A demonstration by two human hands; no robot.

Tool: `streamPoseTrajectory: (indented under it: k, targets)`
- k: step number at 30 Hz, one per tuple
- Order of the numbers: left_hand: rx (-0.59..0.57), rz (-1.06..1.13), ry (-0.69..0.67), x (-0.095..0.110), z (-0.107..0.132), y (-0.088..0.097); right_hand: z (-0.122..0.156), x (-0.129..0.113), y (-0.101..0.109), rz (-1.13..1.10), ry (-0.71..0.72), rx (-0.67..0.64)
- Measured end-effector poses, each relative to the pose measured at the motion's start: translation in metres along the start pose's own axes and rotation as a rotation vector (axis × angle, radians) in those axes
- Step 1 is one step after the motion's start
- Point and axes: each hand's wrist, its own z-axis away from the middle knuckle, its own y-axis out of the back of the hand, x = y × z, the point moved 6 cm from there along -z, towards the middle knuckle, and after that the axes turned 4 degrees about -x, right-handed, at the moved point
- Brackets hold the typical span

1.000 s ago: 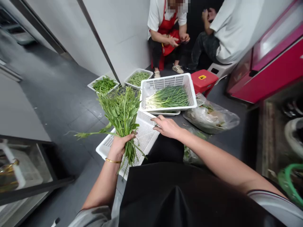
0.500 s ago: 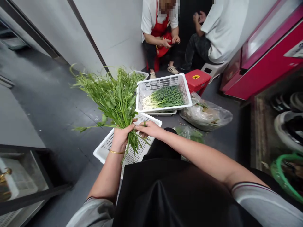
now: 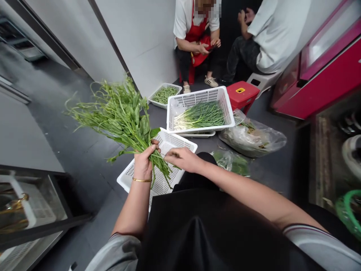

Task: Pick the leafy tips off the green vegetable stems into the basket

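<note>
My left hand (image 3: 145, 160) is closed around the stems of a bunch of pea shoots (image 3: 126, 120). Leaves and curling tendrils fan out to the upper left, and the cut stem ends point down to the right. Close beside those ends is my right hand (image 3: 183, 159), its fingers curled together. What lies within its fingers is hidden. Directly below both hands is a white perforated basket (image 3: 128, 177), partly covered by my arm and the black apron (image 3: 194, 233).
Beyond stands a white basket (image 3: 229, 120) of scallions (image 3: 201, 116), with a smaller basket of green beans (image 3: 165, 95) behind. Right of these are a red stool (image 3: 244, 92) and plastic bags (image 3: 254, 137). Two seated people (image 3: 197, 41) are at the back. A metal rack (image 3: 60, 199) stands left.
The pea shoots have tilted further left, uncovering the green beans. My right hand has drawn slightly away from my left hand. The whole view has shifted a little.
</note>
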Motion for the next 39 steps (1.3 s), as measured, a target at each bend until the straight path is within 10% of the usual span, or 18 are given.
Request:
streamPoseTrajectory:
  k: [6,12,20,29,34,39]
  targets:
    - [-0.154,-0.03,0.077,-0.029,0.009,-0.048,0.043,0.007,0.022,0.331,-0.067,0.12]
    - [-0.49,-0.114,0.236,-0.056,0.03,-0.109,0.105,0.055,0.061,-0.221,-0.203,0.323]
    - [-0.633,-0.229,0.273,-0.083,0.054,-0.195,0.155,0.084,0.042,-0.492,-0.177,0.331]
    - [-0.677,-0.3,0.399,-0.104,0.076,-0.22,0.185,0.086,0.066,-0.219,-0.166,0.329]
    - [-0.686,-0.278,0.376,-0.097,0.077,-0.224,0.227,0.088,0.131,-0.119,-0.25,0.708]
    - [-0.675,-0.286,0.381,-0.091,0.076,-0.223,0.303,0.038,0.197,0.284,-0.088,1.272]
